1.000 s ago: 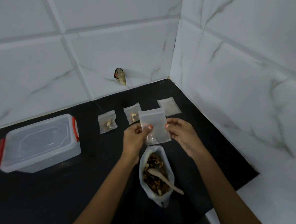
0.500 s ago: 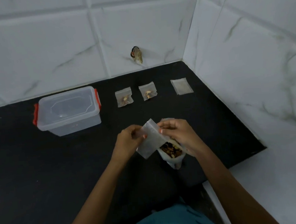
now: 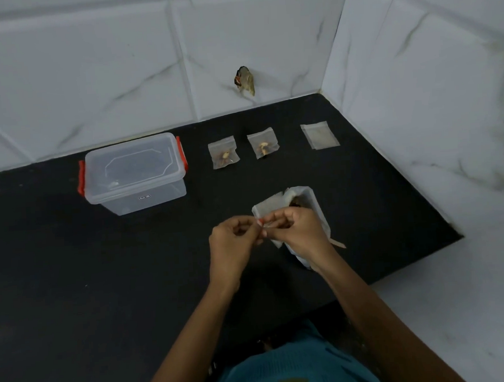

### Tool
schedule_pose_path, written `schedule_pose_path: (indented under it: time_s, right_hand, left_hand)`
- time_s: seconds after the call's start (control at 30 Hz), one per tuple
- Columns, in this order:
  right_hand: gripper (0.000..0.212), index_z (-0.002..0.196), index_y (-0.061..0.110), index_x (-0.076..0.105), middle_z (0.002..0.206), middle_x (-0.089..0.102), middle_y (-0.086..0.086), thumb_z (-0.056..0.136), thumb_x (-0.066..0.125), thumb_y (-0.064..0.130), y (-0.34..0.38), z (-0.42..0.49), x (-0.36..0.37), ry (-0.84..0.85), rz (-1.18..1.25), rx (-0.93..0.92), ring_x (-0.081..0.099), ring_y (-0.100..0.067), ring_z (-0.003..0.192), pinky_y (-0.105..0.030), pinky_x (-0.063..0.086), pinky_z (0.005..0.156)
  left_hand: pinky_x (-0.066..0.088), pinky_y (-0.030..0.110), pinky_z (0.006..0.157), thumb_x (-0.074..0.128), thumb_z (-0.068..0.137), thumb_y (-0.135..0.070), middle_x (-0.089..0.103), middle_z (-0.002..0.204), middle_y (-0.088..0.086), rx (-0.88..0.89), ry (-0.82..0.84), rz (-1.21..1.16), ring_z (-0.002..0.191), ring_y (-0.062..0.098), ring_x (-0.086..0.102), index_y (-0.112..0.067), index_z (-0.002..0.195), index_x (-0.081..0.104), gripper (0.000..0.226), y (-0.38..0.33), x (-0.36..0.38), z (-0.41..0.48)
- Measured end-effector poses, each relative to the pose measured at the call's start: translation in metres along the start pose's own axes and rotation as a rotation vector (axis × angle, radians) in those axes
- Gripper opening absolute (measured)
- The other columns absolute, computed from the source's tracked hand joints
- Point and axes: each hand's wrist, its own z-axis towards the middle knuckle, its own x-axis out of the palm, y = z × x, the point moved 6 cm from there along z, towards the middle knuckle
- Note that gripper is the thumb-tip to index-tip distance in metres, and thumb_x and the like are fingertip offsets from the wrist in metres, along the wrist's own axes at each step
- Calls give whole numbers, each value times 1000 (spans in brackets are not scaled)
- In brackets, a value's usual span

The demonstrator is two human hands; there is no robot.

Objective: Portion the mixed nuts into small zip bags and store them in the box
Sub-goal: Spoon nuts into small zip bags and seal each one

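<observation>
My left hand [image 3: 233, 245] and my right hand [image 3: 299, 232] both pinch the near edge of a small clear zip bag [image 3: 268, 209], held low over the black counter [image 3: 102, 273]. Right behind it stands the large open bag of mixed nuts [image 3: 309, 199], partly hidden by my right hand, with a wooden spoon handle [image 3: 338, 243] sticking out of it. Two small zip bags with nuts inside [image 3: 223, 155] [image 3: 263, 145] lie flat further back. An empty zip bag [image 3: 319, 135] lies to their right. The clear plastic box [image 3: 134, 173] with red clips stands lidded at the left.
White marble-look tiled walls [image 3: 416, 92] close the counter at the back and right. A small brownish object [image 3: 245, 80] sticks to the back wall. The counter's right edge drops to a white surface [image 3: 458, 311].
The view pulled back and tilted down. The zip bag I held upright at chest height has come down and turned flat; both hands now pinch its near edge close together.
</observation>
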Motion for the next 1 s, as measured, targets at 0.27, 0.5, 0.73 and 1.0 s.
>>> schedule_pose_path:
  time_s: [0.27, 0.5, 0.73, 1.0]
  right_hand:
    - [13, 79, 20, 66, 80, 68, 5, 82, 66, 8, -1, -9, -3, 10, 16, 32, 64, -2, 80, -13, 51, 70]
    - [8, 83, 16, 64, 79, 62, 10, 86, 60, 9, 13, -17, 3, -86, -280, -128, 59, 2, 75, -8, 47, 70]
    - [6, 84, 7, 65, 73, 61, 7, 81, 67, 12, 19, -20, -1, -177, -397, -222, 56, 4, 64, -5, 45, 62]
    - [8, 86, 8, 57, 84, 62, -5, 85, 57, 0, 30, -17, -14, -292, -633, -339, 58, -10, 72, -16, 48, 65]
  left_hand:
    - [54, 17, 67, 59, 86, -6, 70, 83, 3, -19, 50, -2, 73, 8, 68, -14, 85, 67, 11, 1, -2, -3]
    - [54, 26, 74, 59, 87, -12, 64, 87, 4, 17, -28, 67, 83, 14, 65, -17, 83, 60, 7, 0, 1, -6]
    - [56, 25, 75, 61, 85, -8, 68, 87, 2, -11, -43, 54, 80, 12, 68, -19, 84, 64, 11, 4, -1, -7]
    - [48, 9, 63, 63, 83, -4, 58, 104, -6, 198, -93, 426, 80, 3, 59, -19, 100, 59, 23, -10, 0, -6]
